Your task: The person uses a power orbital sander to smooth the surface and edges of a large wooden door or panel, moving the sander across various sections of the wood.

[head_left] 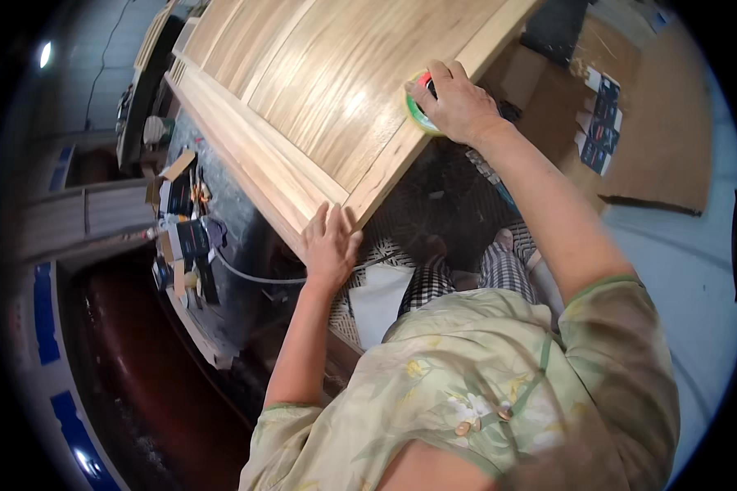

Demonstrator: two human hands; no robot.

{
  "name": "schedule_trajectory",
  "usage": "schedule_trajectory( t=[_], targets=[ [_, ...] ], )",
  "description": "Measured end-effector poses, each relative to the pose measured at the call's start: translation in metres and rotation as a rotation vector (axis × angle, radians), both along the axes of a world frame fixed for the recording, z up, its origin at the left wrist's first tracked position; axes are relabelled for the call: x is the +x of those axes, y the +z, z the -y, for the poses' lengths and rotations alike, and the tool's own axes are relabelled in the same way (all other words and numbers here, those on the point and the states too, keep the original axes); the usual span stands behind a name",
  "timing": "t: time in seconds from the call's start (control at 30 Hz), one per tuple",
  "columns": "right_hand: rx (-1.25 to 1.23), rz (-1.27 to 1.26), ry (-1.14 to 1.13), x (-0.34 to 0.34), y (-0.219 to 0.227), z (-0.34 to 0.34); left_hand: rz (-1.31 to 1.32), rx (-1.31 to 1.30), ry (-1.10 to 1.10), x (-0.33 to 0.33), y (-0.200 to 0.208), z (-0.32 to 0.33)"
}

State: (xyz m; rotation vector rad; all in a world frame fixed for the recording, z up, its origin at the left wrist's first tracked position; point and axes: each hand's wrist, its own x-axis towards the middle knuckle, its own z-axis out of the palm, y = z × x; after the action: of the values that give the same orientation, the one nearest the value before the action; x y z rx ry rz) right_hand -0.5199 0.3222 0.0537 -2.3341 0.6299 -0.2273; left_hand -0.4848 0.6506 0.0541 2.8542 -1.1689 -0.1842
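The right hand [458, 102] presses a round green pad [418, 113] (a sanding or polishing disc, by the look of it) flat against the wooden panel [319, 90], close to the panel's right edge, fingers curled over the pad's top. The left hand [330, 241] lies open, fingers spread, on the panel's near corner, steadying it without gripping anything. The likeliest trouble is the pad running off the right edge, since it sits so near the rail there; a firm stroke outward could carry the hand over the lip and round off the edge. The panel also seems to overhang whatever bears it, so heavy pressure at the far side could tip or shift it if the left hand eases. Below the near corner a white cable [254, 277] trails across, where it could snag. At the panel's left edge small boxes and cards [180, 237] are heaped, hemming in that side; to the right, flat cardboard [671, 123] with printed cards [602, 123] on it lies on the floor. The person's knees, in checked cloth, sit just under the near corner.
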Motion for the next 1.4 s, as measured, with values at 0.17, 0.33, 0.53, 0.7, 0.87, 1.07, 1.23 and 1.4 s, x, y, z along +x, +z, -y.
schedule_trajectory(
  t=[0.17,0.33,0.53,0.7,0.87,1.07,1.23,1.4],
  targets=[
    [0.299,0.085,0.338,0.023,-0.002,-0.052,-0.668,-0.701,0.347,-0.023,0.050,0.111],
    [0.765,-0.014,0.452,0.036,-0.009,-0.115,-0.440,-0.387,0.550,0.000,0.048,0.102],
    [0.190,-0.117,0.520,0.078,-0.007,-0.059,-0.019,-0.456,0.807,-0.021,0.022,-0.005],
    [-0.675,-0.029,0.496,0.111,-0.065,0.023,0.052,-0.521,0.935,-0.010,0.015,-0.003],
    [-0.679,0.025,0.721,0.143,-0.058,0.039,-0.236,-0.561,0.913,-0.011,0.026,0.102],
    [-0.622,0.125,0.849,0.157,-0.057,0.048,0.059,-0.382,1.382,0.006,0.018,0.051],
    [-0.627,0.179,0.903,0.160,-0.070,0.054,0.057,-0.717,1.420,-0.018,0.008,0.161],
    [-0.666,0.171,0.966,0.159,-0.066,0.055,0.686,-1.288,1.640,-0.068,-0.068,0.192]
  ],
)
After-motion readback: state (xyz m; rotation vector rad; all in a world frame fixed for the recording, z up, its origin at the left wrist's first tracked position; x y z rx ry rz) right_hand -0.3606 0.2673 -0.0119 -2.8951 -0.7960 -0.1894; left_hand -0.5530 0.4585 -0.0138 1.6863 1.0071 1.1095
